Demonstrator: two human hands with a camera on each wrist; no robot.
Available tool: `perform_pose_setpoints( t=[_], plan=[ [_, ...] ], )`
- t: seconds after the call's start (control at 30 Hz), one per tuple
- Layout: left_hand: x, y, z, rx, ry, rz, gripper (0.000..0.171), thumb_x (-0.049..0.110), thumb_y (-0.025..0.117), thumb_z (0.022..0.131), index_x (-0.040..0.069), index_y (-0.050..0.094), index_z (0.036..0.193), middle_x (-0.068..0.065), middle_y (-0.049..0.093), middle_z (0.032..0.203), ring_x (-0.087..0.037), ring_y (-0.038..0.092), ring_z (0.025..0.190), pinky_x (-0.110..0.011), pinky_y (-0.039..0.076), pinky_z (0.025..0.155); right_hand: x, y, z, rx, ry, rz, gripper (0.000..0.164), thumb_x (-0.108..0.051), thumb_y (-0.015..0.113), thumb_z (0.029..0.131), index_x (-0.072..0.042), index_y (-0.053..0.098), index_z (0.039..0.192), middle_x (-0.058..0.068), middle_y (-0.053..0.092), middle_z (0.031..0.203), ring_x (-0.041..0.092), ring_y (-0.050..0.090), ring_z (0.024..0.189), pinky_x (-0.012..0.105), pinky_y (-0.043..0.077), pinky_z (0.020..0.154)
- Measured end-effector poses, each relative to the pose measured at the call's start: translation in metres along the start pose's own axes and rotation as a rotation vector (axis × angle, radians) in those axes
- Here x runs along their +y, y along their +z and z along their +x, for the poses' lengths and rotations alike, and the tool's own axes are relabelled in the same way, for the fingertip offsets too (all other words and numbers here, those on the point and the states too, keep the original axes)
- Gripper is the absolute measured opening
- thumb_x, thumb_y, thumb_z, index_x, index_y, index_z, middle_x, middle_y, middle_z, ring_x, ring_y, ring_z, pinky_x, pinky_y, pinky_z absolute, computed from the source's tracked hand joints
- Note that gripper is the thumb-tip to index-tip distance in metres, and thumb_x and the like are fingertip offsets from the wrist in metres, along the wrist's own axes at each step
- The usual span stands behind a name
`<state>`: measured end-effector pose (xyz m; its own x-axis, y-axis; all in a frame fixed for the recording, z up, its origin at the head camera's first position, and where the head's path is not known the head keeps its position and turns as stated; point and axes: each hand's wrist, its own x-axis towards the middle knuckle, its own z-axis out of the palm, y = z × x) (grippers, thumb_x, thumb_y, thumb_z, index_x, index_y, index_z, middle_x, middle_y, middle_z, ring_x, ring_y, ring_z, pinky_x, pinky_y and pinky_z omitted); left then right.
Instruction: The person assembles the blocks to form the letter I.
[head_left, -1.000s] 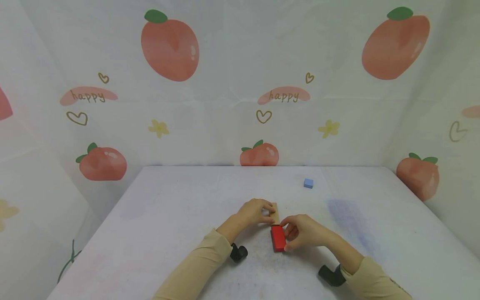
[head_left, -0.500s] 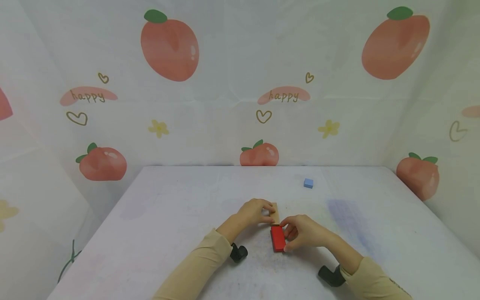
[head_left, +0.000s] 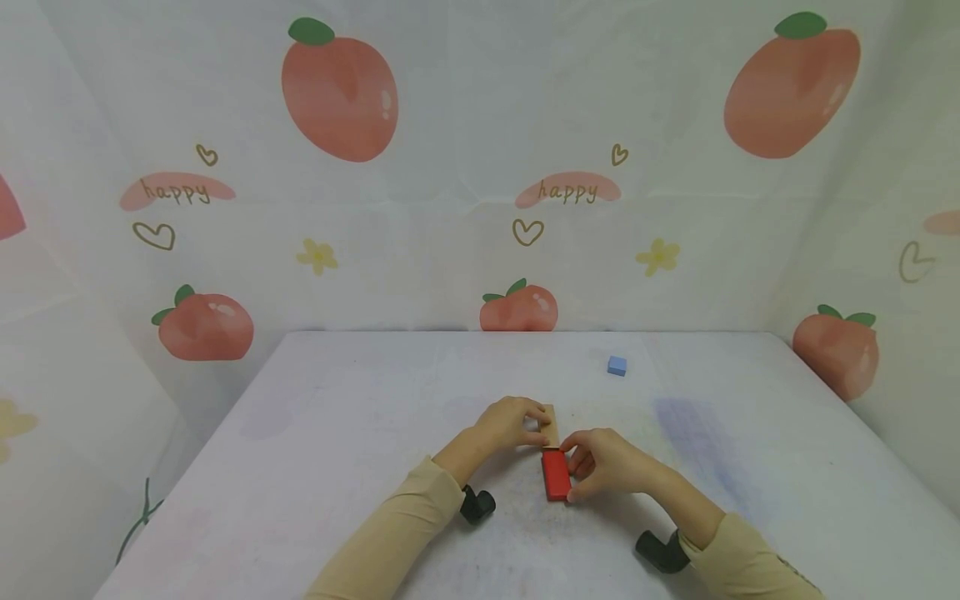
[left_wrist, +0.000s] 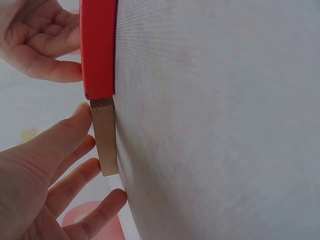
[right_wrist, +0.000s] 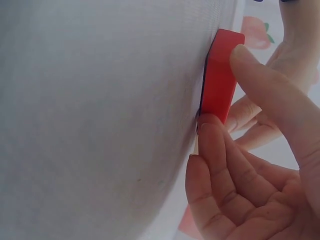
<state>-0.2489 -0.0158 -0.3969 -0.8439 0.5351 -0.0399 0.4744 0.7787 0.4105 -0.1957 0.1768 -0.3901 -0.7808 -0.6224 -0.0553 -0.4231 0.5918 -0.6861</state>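
Note:
A red rectangular block [head_left: 557, 476] lies on the table, end to end with a thin wooden block [head_left: 551, 425] just beyond it. My right hand [head_left: 613, 461] comes in from the right and holds the red block, thumb by its near end and fingertips by its far end. In the right wrist view, the thumb overlaps the side of the red block [right_wrist: 220, 75]. From the left, my left hand [head_left: 507, 423] touches the wooden block with spread, fairly straight fingers. Its thumb tip sits close to the joint in the left wrist view, its other fingers along the wooden block [left_wrist: 104, 140].
A small blue block [head_left: 617, 366] sits farther back on the white table [head_left: 337, 433]. A printed cloth [head_left: 450, 108] hangs along the table's back edge. Black wrist cameras [head_left: 477, 506] stick out below both hands.

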Motion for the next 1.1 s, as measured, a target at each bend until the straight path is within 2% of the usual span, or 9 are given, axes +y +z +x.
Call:
perform_pose_setpoints(
  t=[0.63, 1.1],
  plan=[
    [0.0014, -0.0015, -0.0017, -0.008, -0.006, -0.007, 0.036, 0.031, 0.073, 0.079, 0.018, 0.070, 0.112, 0.002, 0.063, 0.126, -0.017, 0.054, 0.122, -0.032, 0.043, 0.102, -0.0008, -0.0008, -0.0005, 0.001, 0.022, 0.006, 0.051, -0.016, 0.082, 0.068, 0.008, 0.056, 0.106, 0.003, 0.068, 0.080, 0.005, 0.063, 0.070, 0.015, 0.052, 0.066],
    [0.0008, -0.0015, -0.0021, 0.013, 0.021, -0.005, 0.036, 0.031, 0.074, 0.078, 0.017, 0.070, 0.111, 0.002, 0.063, 0.126, -0.017, 0.055, 0.120, -0.031, 0.044, 0.101, -0.0017, -0.0002, 0.0006, 0.010, 0.028, -0.001, 0.050, -0.017, 0.081, 0.069, 0.006, 0.057, 0.106, 0.002, 0.068, 0.079, 0.002, 0.061, 0.069, 0.013, 0.050, 0.065]
  ],
)
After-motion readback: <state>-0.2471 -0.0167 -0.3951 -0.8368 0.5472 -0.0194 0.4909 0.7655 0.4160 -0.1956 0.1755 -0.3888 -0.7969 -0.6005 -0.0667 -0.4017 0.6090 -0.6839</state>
